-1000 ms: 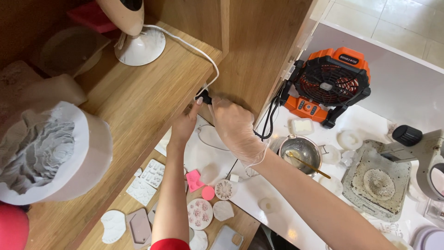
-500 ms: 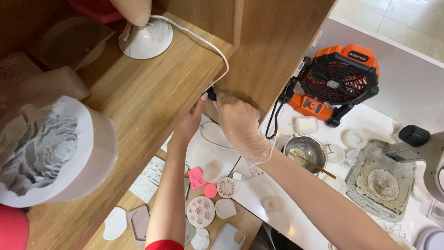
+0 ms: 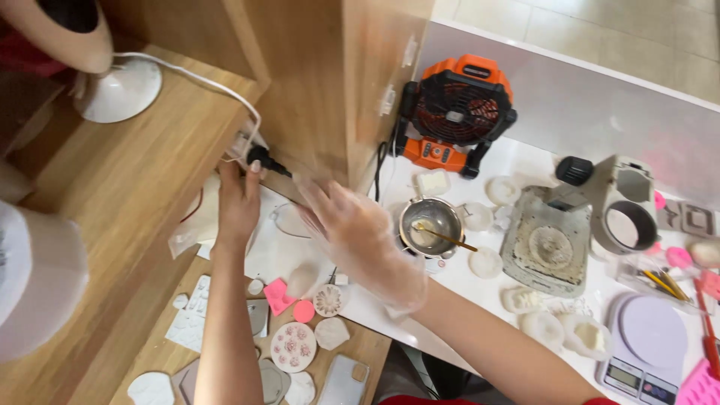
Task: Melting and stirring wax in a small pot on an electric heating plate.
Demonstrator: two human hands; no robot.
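My left hand (image 3: 238, 201) reaches up to the edge of the wooden shelf (image 3: 142, 180). Its thumb and fingertips close on a black plug (image 3: 264, 160), where a white cable (image 3: 202, 81) ends. My right hand (image 3: 360, 238) wears a clear thin glove. It hovers blurred, below and to the right of the plug, with its fingers spread and nothing in them. The white cable runs back along the shelf to a white lamp base (image 3: 120, 90).
An orange and black fan (image 3: 457, 112) stands on the white table beside the wooden upright. A small metal pot (image 3: 431, 221) with a stick, a grey tray (image 3: 547, 244), a kitchen scale (image 3: 649, 337) and several plaster casts and pink moulds (image 3: 292, 346) lie around.
My right hand has left the plug and dropped down and to the right, opening its fingers. My left hand stays at the plug. The view has shifted to the right.
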